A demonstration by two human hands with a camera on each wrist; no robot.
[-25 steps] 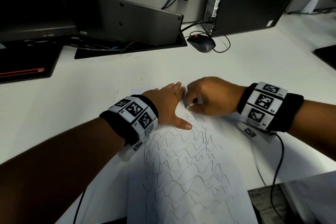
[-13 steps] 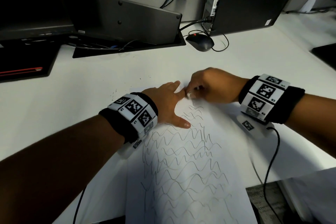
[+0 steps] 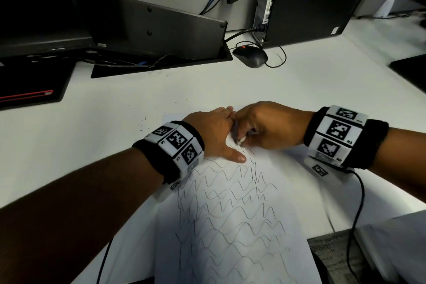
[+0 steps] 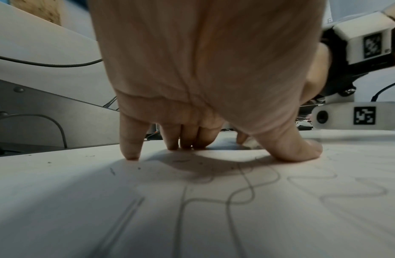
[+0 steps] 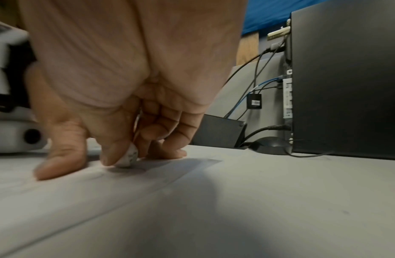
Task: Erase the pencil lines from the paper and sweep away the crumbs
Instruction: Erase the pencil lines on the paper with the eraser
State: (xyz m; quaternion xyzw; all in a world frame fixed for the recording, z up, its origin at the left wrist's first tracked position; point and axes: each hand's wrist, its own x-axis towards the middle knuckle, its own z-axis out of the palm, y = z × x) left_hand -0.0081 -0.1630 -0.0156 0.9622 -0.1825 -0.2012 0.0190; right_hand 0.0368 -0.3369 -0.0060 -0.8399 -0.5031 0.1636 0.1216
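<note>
**Head view: eraser back among the top lines**

Head view showed the desk point(image 3: 299, 104) bearing the paper point(image 3: 288, 203), its pencil lines point(image 3: 230, 210) mostly intact. Left hand point(image 3: 214, 136) lay flat, fingers straight, pinning the sheet's top. Right hand point(image 3: 272, 127) pinched the eraser point(image 3: 239, 142), which had slid back toward the person since half a second before, onto the uppermost lines. Crumbs point(image 3: 143, 124) dotted the desk; erasing had probably barely begun.
</note>
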